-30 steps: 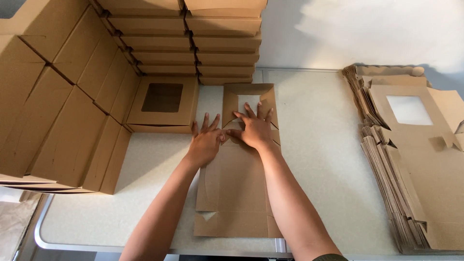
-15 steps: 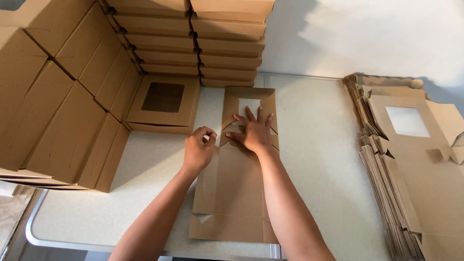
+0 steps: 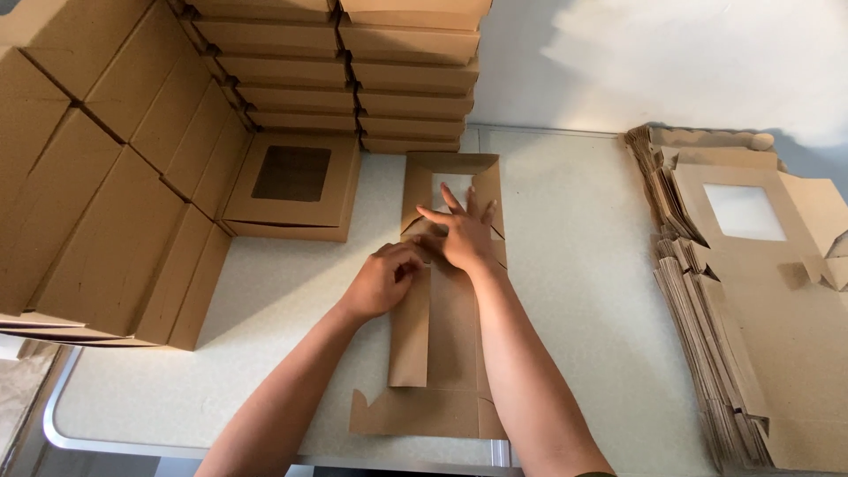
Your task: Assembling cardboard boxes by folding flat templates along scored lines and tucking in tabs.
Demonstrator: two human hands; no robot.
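A flat brown cardboard box blank (image 3: pixel 442 353) with a window cut-out lies lengthwise on the table before me. My left hand (image 3: pixel 384 278) curls around its left side panel (image 3: pixel 410 331), which is folded up and inward. My right hand (image 3: pixel 464 234) presses flat, fingers spread, on the blank just below the window opening (image 3: pixel 452 187). The hands touch each other near the fold.
Stacks of assembled brown boxes (image 3: pixel 106 177) fill the left side and back (image 3: pixel 353 71) of the table. One finished windowed box (image 3: pixel 296 181) sits left of the blank. A pile of flat blanks (image 3: pixel 751 309) lies at the right. The table's front edge (image 3: pixel 177 446) is near.
My left hand has closed on the blank's left side panel and folded it up and inward. My right hand stayed pressed on the blank, and the view shifted slightly.
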